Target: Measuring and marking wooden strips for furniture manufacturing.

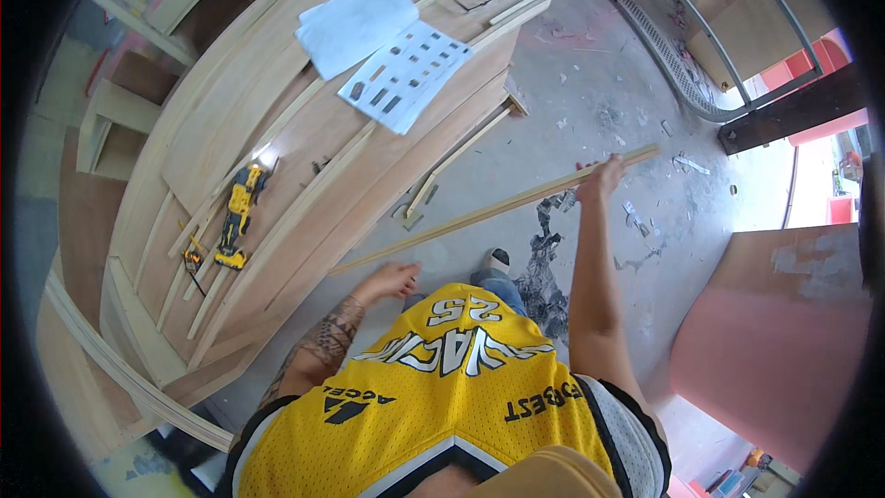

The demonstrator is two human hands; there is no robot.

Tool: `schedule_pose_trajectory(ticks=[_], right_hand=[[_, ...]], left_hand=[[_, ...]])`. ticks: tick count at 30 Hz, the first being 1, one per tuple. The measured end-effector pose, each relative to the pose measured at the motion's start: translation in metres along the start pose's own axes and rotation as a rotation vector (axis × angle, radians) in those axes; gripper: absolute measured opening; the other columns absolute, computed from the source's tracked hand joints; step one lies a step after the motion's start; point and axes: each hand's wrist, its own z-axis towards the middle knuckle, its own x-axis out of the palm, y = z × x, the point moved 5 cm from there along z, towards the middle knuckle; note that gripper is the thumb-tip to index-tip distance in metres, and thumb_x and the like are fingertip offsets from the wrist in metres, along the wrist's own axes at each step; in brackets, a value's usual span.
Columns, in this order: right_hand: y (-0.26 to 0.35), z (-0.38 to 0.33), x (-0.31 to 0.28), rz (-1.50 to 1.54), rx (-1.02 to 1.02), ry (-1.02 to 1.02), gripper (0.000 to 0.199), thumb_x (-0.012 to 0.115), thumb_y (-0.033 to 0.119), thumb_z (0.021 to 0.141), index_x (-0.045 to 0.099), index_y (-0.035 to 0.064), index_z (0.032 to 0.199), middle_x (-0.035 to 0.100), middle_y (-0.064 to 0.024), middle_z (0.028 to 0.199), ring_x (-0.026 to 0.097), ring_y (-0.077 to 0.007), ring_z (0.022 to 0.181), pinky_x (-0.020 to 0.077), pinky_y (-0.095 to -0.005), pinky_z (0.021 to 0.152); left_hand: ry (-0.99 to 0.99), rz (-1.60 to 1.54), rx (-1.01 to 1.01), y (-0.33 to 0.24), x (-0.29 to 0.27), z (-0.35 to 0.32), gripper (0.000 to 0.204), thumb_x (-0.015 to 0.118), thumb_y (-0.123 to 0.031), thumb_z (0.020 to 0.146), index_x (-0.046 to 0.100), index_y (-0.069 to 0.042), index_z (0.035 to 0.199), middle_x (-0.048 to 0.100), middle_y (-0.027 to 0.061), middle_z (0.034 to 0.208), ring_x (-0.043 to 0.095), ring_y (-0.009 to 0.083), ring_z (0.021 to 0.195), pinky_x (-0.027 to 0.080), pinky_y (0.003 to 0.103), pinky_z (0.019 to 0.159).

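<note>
Two hands gripping one long wood strip [493,210] over dusty concrete floor [590,83].
R hand [599,177] clasping far end, L hand [392,278] closing on near end; plywood workbench [304,184] w/ yellow power tool [238,214] lying beside.

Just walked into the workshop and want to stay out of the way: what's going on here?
A person in a yellow jersey holds a long thin wooden strip in both hands: the right hand near its far end, the left hand at its near end. It hangs over the concrete floor, beside a plywood workbench bearing a yellow power tool and paper sheets.
</note>
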Motion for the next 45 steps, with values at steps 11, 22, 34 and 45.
schedule_pose_trajectory(ticks=[11,22,34,45], right_hand=[[-0.063,0.047,0.042,-0.225,0.222,-0.021,0.040,0.038,0.035,0.110,0.029,0.0102,0.139,0.045,-0.0172,0.131,0.056,-0.0323,0.105,0.0573,-0.0522,0.072],[-0.167,0.041,0.098,-0.775,0.551,0.698,0.073,0.042,0.069,0.100,0.045,0.0047,0.134,0.062,-0.0189,0.112,0.067,-0.0365,0.089,0.0603,-0.0508,0.076],[-0.231,0.056,-0.133,-2.078,0.312,0.916,0.083,0.054,0.061,0.096,0.043,-0.0016,0.150,0.051,-0.0279,0.148,0.041,-0.0510,0.142,0.0300,-0.0569,0.118],[-0.241,0.051,-0.133,-2.113,0.328,0.638,0.098,0.065,0.057,0.088,0.025,0.0015,0.159,0.049,-0.0310,0.138,0.053,-0.0461,0.126,0.0475,-0.0516,0.104]], left_hand=[[-0.255,-1.439,0.266,-0.079,0.047,0.095,0.030,0.057,-0.031,0.107,0.058,-0.002,0.115,0.068,0.0141,0.115,0.069,0.0262,0.106,0.060,0.045,0.095],[-0.524,-1.746,0.404,-0.058,-0.045,0.183,0.031,0.046,-0.022,0.111,0.053,0.004,0.126,0.066,0.0188,0.121,0.068,0.0304,0.111,0.060,0.046,0.101],[-0.714,-1.860,0.337,-0.071,-0.115,0.417,0.031,0.057,-0.026,0.107,0.060,-0.005,0.129,0.066,0.0091,0.128,0.064,0.0265,0.116,0.059,0.040,0.099],[-0.807,-1.809,0.449,-0.107,-0.109,0.558,0.043,0.051,-0.021,0.109,0.045,0.007,0.141,0.058,0.0214,0.134,0.061,0.0328,0.123,0.056,0.043,0.107]])
